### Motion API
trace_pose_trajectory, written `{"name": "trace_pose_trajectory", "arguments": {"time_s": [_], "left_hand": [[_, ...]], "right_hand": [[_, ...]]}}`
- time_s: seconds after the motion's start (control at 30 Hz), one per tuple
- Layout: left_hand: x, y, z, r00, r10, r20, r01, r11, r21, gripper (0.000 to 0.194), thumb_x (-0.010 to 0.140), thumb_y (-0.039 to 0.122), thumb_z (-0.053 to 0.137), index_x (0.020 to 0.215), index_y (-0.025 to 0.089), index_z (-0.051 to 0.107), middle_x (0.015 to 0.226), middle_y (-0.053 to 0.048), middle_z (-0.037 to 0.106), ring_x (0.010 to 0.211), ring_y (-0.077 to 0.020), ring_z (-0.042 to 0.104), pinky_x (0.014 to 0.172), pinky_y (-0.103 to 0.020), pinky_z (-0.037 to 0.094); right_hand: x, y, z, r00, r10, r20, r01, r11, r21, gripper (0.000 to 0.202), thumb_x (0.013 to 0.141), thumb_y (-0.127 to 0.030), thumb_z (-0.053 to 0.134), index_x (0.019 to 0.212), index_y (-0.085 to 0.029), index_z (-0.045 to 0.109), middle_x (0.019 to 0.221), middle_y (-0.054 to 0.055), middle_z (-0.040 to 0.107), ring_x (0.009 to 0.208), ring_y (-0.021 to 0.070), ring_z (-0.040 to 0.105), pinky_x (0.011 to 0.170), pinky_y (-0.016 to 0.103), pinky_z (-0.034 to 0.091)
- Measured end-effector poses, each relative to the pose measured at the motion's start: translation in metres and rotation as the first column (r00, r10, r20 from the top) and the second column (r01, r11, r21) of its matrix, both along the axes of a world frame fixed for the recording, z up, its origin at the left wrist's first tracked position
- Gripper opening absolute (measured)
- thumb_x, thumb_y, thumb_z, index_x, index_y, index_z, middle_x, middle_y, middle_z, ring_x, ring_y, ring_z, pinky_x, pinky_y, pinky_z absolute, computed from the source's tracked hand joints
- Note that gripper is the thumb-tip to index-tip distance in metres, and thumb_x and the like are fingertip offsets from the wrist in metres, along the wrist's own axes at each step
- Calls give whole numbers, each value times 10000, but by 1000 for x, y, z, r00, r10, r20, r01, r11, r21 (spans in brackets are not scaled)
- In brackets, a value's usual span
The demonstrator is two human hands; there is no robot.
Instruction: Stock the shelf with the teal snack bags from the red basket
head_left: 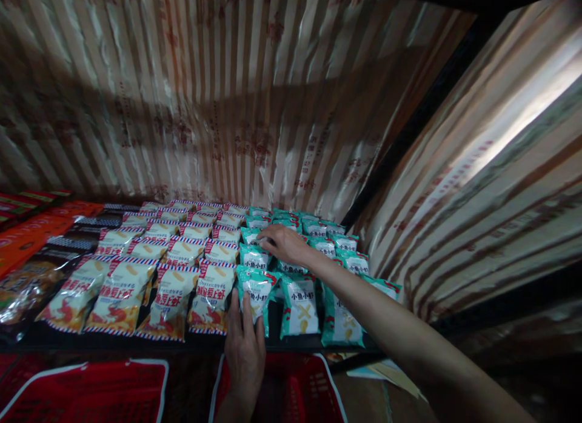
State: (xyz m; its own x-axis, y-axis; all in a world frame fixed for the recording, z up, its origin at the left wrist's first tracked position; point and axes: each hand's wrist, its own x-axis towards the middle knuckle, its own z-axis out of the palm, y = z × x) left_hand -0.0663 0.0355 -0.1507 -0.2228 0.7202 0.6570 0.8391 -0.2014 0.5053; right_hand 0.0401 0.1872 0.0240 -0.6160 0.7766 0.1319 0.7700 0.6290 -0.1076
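Observation:
My left hand (246, 341) lies against the lower front of a teal-and-white snack bag (257, 285) in the front row, its fingers stretched out and slightly apart. Farther back, my right hand (285, 243) reaches across from the right over the teal bags. Its fingers are curled and closed at the top of another teal snack bag (251, 236) in the same column; the fingertips are partly hidden. The right forearm covers part of a front teal bag (342, 326). Another upright teal bag (301, 306) stands between that one and my left hand.
Rows of white-and-red snack bags (168, 299) stand left of the teal ones on a dark shelf (195, 343). Brown packs (34, 277) and orange packs (27, 244) lie farther left. Red baskets (304, 386) sit below. A dark post (409, 132) and striped sheeting (204, 96) enclose the shelf.

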Motion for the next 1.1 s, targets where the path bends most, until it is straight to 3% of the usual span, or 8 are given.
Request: {"name": "trace_pose_trajectory", "arguments": {"time_s": [0.1, 0.23, 0.47, 0.6, 0.7, 0.8, 0.87, 1.1], "left_hand": [[-1, -1, 3, 1000, 4, -16, -4, 1000, -4, 711, 856, 165, 534, 1466, 207, 172, 1435, -192, 378, 1296, -318, 411, 945, -457, 481], [-2, -4, 7, 999, 18, -37, -18, 1000, -13, 708, 862, 188, 533, 1467, 199, 166, 1433, -200, 379, 1299, -328, 407, 933, -468, 486], [-3, -10, 5, 998, 21, -64, -19, 1000, 24, 633, 875, 252, 522, 1444, 196, 251, 1460, -182, 357, 1322, -324, 387, 976, -472, 459], [-6, -12, 6, 991, 60, -123, -53, 997, 57, 639, 876, 281, 516, 1444, 164, 247, 1469, -207, 334, 1330, -336, 373, 965, -464, 465], [-4, -19, 11, 988, 62, -142, -41, 989, 146, 623, 860, 244, 540, 1421, 138, 290, 1418, -225, 401, 1302, -333, 413, 953, -462, 467], [7, -32, 15, 978, -107, -177, 144, 967, 211, 511, 861, 155, 511, 1357, 146, 389, 1283, -180, 550, 1220, -260, 510, 953, -401, 471], [19, -39, 16, 947, -238, -216, 276, 947, 166, 429, 877, 133, 462, 1305, 159, 450, 1245, -152, 583, 1175, -226, 546, 941, -372, 481], [47, -37, 10, 953, -258, -159, 259, 966, -13, 453, 878, 155, 463, 1329, 181, 447, 1423, -170, 409, 1234, -262, 488, 927, -390, 491]], "right_hand": [[21, -26, -8, 972, -24, -232, 55, 990, 129, 251, 921, -247, 467, 1069, -175, 657, 1127, 93, 646, 1084, 204, 569, 963, 353, 416], [53, -80, -38, 881, -107, -461, 233, 946, 226, 271, 918, -277, 454, 1097, -219, 649, 1231, 103, 583, 1147, 233, 535, 996, 435, 420], [79, -178, -102, 750, -299, -590, 438, 893, 104, 265, 905, -292, 471, 1091, -264, 658, 1281, 106, 551, 1182, 258, 532, 967, 469, 477], [82, -213, -115, 717, -360, -597, 448, 894, -1, 262, 898, -292, 469, 1068, -306, 667, 1304, 87, 542, 1210, 266, 518, 979, 483, 478], [85, -222, -111, 703, -373, -605, 433, 900, -51, 265, 899, -290, 463, 1072, -303, 662, 1300, 85, 548, 1221, 254, 511, 997, 467, 464], [89, -213, -103, 669, -402, -626, 428, 896, -118, 275, 894, -302, 466, 1104, -270, 642, 1296, 93, 549, 1199, 236, 531, 999, 437, 457], [90, -200, -98, 650, -419, -635, 439, 888, -137, 314, 873, -314, 488, 1153, -250, 614, 1289, 104, 555, 1214, 242, 518, 1014, 446, 436], [81, -165, -88, 689, -449, -569, 424, 886, -186, 404, 837, -272, 509, 1231, -211, 571, 1371, 135, 488, 1275, 264, 462, 1013, 456, 427]]}}
